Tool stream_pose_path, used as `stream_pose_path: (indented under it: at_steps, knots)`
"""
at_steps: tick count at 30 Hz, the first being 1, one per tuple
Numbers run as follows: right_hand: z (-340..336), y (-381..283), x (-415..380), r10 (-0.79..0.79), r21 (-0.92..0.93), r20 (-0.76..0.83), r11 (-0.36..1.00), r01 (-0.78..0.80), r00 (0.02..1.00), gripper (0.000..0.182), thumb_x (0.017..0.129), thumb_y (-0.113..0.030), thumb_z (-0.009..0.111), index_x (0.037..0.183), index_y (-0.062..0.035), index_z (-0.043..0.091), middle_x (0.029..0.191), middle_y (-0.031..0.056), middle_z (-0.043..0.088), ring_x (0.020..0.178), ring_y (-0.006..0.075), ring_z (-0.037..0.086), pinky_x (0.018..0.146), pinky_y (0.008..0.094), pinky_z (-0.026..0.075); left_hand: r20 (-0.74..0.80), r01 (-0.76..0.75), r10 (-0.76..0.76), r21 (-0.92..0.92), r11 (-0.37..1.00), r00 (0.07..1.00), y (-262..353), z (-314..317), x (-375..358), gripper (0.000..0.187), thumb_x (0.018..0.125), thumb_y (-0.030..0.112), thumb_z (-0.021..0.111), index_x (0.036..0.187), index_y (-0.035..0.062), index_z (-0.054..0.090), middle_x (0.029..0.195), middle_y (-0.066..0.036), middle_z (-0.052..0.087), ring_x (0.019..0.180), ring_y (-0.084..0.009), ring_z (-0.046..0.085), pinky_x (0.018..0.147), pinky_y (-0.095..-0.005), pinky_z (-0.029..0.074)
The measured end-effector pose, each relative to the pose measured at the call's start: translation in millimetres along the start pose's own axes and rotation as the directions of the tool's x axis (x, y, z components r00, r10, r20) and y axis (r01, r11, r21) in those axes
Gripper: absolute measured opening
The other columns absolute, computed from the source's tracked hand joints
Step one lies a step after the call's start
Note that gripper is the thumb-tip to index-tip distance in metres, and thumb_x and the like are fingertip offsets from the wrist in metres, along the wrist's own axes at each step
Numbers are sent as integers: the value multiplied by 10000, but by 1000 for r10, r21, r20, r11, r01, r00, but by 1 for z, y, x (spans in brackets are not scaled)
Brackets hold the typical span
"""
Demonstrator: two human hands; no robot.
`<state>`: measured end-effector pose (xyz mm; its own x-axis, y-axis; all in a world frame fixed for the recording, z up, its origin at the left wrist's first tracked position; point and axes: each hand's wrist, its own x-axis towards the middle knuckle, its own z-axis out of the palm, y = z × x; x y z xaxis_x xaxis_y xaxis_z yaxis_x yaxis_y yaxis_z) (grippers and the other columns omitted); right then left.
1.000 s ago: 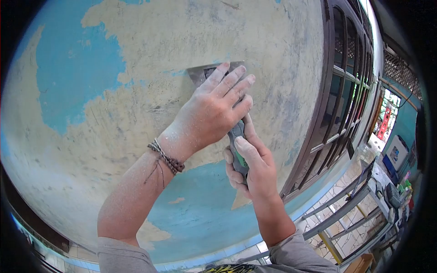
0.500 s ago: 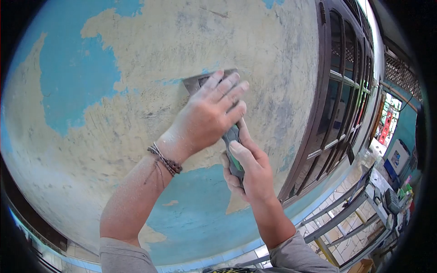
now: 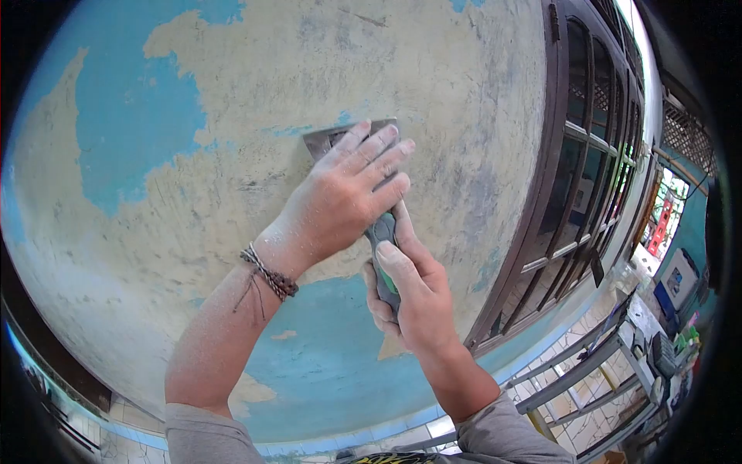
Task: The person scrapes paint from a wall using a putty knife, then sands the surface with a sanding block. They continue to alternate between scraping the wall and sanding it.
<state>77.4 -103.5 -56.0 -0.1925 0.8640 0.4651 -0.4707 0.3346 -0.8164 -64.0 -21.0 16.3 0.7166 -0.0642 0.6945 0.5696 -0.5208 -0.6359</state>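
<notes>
A putty scraper with a wide metal blade and a grey-green handle (image 3: 382, 230) is pressed against the wall (image 3: 255, 209). My right hand (image 3: 417, 290) wraps round the handle, thumb on top. Spread over the blade (image 3: 315, 142) lie the straight fingers of my left hand (image 3: 340, 193), pushing on it from above. Pale dust coats both hands, and a braided bracelet (image 3: 269, 272) circles the left wrist. Around the blade the wall is bare cream plaster with thin blue paint flecks near its upper edge.
Larger blue paint patches (image 3: 139, 131) remain at the upper left and below my hands. A dark framed window (image 3: 576, 170) with bars stands at the right. A metal-framed table (image 3: 610, 363) with assorted items is at the lower right.
The scraper and both hands have shifted slightly left in view, with the same hold. The wall and window sit a little further right as the view turned slightly.
</notes>
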Motion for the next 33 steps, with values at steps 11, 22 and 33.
stream_pose_path:
  at_steps: [11,22,33]
  knots:
    - [-5,-3,5,1,-48,-38,999,-3,999,603,1020,-180,471,1575,-108,245,738,-20,508,467,45,438,366,204,351,-1,0,0,0,1000,1000,-1,4,5,127,848,103,610,970,76,587,1388,-105,558,1348,-327,473,1144,-514,374]
    - [-19,-2,3,-35,-55,-81,998,30,996,592,1012,-170,468,1565,-93,271,726,-5,522,453,52,434,361,214,343,-47,-15,12,-49,999,999,10,19,10,133,855,91,618,985,74,593,1369,-95,578,1342,-313,486,1136,-503,390]
    - [-62,35,-27,24,14,-116,1000,-23,993,638,1000,-167,496,1576,-87,233,707,10,523,432,70,427,362,223,327,105,-22,41,-178,984,994,49,34,-11,329,845,102,609,1174,95,623,1414,-122,539,1375,-317,451,1157,-503,355]
